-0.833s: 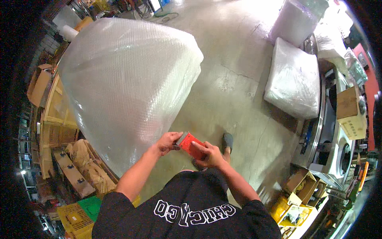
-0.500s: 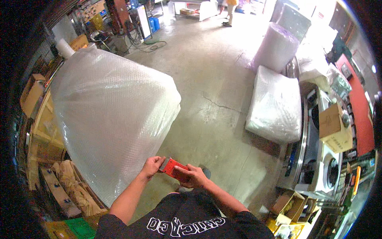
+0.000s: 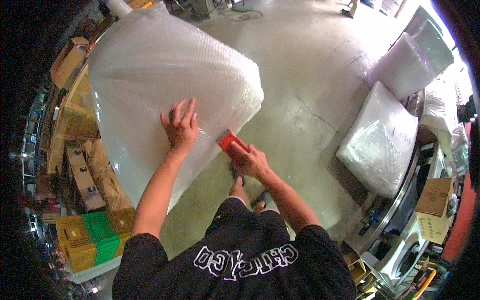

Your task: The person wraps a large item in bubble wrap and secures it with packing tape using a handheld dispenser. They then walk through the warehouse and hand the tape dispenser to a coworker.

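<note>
A large bundle in clear bubble wrap [image 3: 165, 65] fills the left side, its right edge running down towards me. Over its surface is my left hand [image 3: 181, 131], open with fingers spread and nothing held; whether the palm presses on the wrap I cannot tell. My right hand [image 3: 251, 162] is closed round a red tape dispenser [image 3: 228, 140] with a grey edge at its front end. That front end points at the bundle's lower right edge, close beside it. Any tape coming off it is too fine to make out.
A smaller wrapped bundle [image 3: 380, 142] lies at the right, with a bubble wrap roll [image 3: 402, 67] behind it. Cardboard boxes [image 3: 434, 207] stand at the far right. Yellow and green crates [image 3: 100, 237] sit at the lower left. My feet are on the concrete floor [image 3: 300, 130].
My left hand has left the dispenser's front end and spread over the bubble wrap. My right hand has carried the dispenser up and slightly right. The whole view has tilted down.
</note>
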